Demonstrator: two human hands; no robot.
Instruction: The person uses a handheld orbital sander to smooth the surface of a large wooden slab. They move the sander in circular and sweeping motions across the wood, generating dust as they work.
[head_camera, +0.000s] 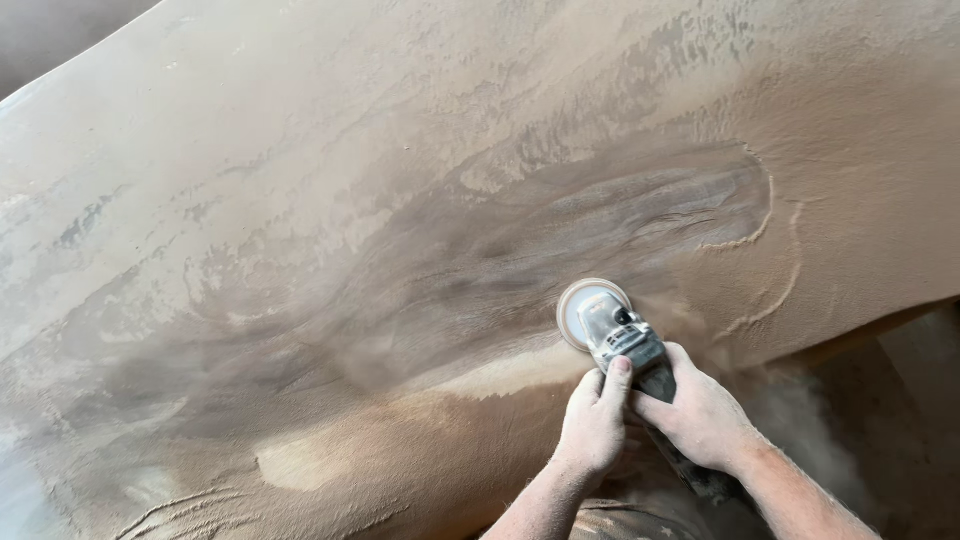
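Note:
A grey hand-held angle grinder with a round sanding disc rests on a large wooden slab coated in tan sawdust. My left hand grips the grinder's body from the left, thumb lying along its top. My right hand wraps the rear of the body from the right. The disc sits at the lower edge of a darker, bared patch of wood grain. Dust blurs the air just right of the disc.
The slab's curved edge runs along the lower right, with a dusty floor below it. Thick ridges of sawdust ring the sanded patch. A darker corner shows past the slab's top left edge.

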